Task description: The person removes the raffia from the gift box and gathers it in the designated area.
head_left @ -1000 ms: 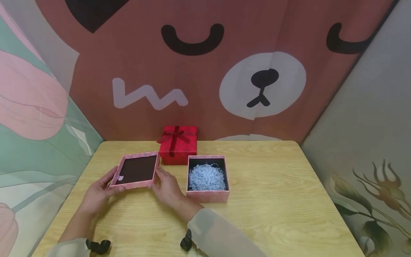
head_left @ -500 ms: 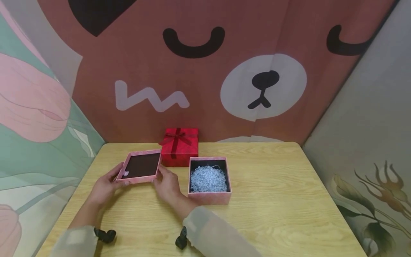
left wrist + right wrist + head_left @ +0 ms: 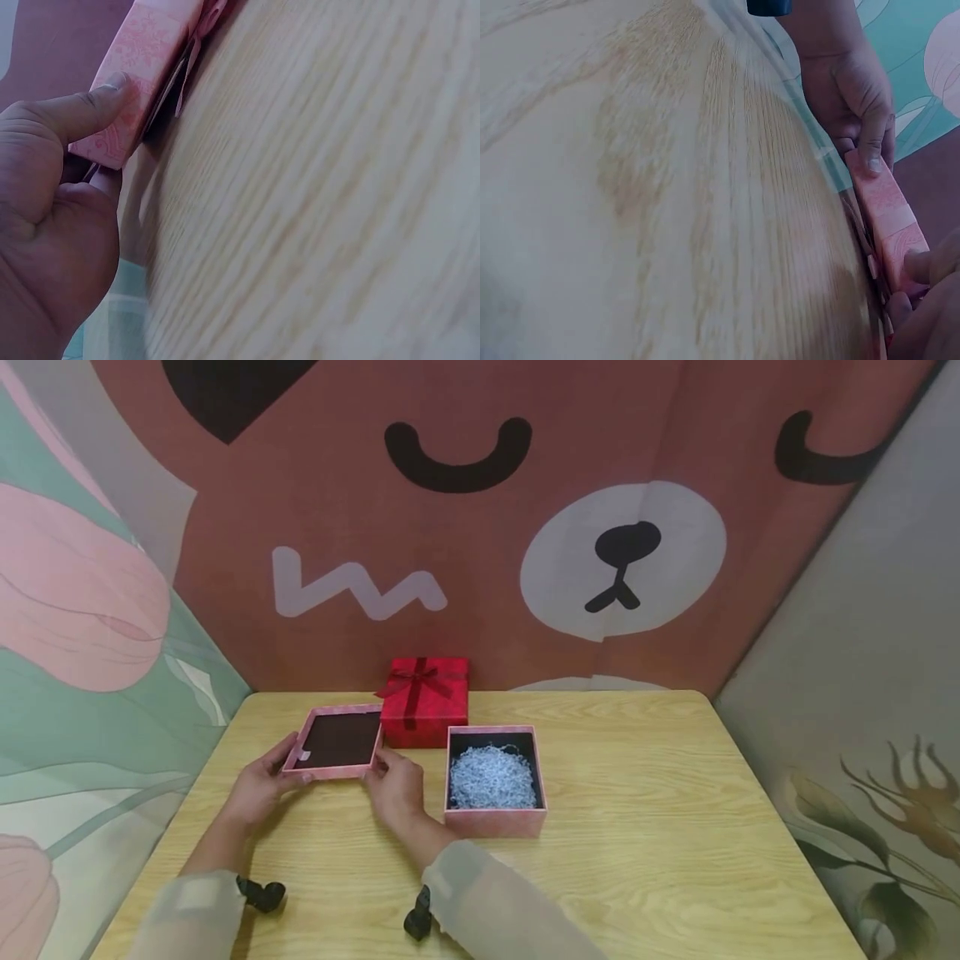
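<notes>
A pink box lid (image 3: pixel 341 741) lies upside down between my hands, its dark brown inside facing up. In the head view my left hand (image 3: pixel 258 789) grips its near left corner, thumb along the front side. My right hand (image 3: pixel 397 789) holds the near right corner, near the red gift box (image 3: pixel 424 722). The left wrist view shows the lid's patterned side (image 3: pixel 154 56) with a pink ribbon bow (image 3: pixel 202 34) underneath, close over the wood. Right of my right hand stands an uncovered pink box (image 3: pixel 495 822) with light blue shredded paper (image 3: pixel 491 777) in it.
The red gift box, tied with a dark red ribbon, stands at the back of the wooden table (image 3: pixel 637 827), beside the lid's right edge. Behind the table rises a wall with a printed bear face (image 3: pixel 480 552). Patterned walls close off both sides.
Both hands have carried the pink lid back and slightly right, lowering it toward the table and levelling it beside the red box. The camera view has shifted slightly. Both boxes stay put.
</notes>
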Demonstrator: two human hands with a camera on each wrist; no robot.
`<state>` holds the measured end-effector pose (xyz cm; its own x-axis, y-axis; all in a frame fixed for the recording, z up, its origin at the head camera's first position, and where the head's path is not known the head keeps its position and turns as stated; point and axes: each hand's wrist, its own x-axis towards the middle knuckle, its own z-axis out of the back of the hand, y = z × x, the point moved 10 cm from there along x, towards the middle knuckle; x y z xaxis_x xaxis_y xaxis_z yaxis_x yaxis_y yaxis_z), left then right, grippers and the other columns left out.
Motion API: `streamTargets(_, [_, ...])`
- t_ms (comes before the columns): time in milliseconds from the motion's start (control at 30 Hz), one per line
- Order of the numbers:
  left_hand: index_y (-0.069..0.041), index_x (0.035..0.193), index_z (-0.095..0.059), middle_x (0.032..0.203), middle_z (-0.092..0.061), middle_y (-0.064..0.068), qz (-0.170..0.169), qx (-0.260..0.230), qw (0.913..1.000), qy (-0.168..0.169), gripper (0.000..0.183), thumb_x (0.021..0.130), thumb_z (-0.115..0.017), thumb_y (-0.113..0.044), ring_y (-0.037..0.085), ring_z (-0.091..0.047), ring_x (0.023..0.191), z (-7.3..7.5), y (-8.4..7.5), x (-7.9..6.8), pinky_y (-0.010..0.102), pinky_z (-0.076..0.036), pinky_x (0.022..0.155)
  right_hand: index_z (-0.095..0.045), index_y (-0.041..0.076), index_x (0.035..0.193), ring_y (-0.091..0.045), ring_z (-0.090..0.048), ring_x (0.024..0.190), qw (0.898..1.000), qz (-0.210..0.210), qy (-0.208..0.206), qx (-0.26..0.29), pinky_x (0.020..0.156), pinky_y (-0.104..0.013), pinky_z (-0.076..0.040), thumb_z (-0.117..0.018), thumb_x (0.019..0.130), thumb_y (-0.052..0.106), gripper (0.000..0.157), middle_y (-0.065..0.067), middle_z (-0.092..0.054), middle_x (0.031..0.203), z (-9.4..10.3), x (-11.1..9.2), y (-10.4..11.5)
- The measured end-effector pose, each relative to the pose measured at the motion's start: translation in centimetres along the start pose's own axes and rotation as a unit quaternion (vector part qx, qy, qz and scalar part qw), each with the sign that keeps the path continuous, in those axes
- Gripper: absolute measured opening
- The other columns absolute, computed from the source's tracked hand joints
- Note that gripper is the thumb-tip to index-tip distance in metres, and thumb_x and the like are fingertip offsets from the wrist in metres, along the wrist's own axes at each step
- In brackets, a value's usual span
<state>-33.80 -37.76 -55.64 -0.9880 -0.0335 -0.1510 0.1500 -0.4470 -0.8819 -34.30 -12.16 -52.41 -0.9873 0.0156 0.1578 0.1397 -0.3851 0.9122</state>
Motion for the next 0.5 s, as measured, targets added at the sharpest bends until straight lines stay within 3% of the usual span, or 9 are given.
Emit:
streamTargets(233, [-0.019,0.167,-0.019,0.171,-0.02,0.013,-0.003,-0.016,0.9997,-0.015,0.102,0.089,-0.084,-0.028,0.039,-0.013,0.157,-0.5,-0.1,0.6,0.06,-0.022,0.124,-0.08,0.012,0.118,-0.003,-0.069,0.086,1.0,-0.008,-0.015,-0.016,0.075,-0.02,-0.058,-0.076,0.09,0.002,0.03,0.006,-0.079,0.094,0.2,0.1,-0.4])
streamTargets(400, [-0.018,0.166,-0.021,0.169,-0.023,0.015,-0.011,-0.013,0.9995,-0.025,0.1,0.089,-0.084,-0.024,0.039,-0.016,0.156,-0.3,0.1,1.0,0.059,-0.022,0.124,-0.075,0.006,0.127,-0.004,-0.071,0.096,0.999,-0.023,0.017,0.025,0.078,-0.015,-0.058,-0.073,0.093,0.001,0.034,-0.003,-0.079,0.108,-0.8,-0.1,-0.9])
streamTargets(500, [-0.02,0.166,-0.021,0.17,-0.023,0.015,-0.007,-0.009,0.9996,-0.026,0.098,0.091,-0.083,-0.024,0.04,-0.016,0.157,-0.2,0.3,1.1,0.06,-0.021,0.124,-0.071,0.005,0.132,-0.004,-0.07,0.102,0.999,-0.018,0.044,0.009,0.082,-0.014,-0.056,-0.073,0.091,0.002,0.041,-0.004,-0.077,0.115,-1.2,-0.3,-0.8])
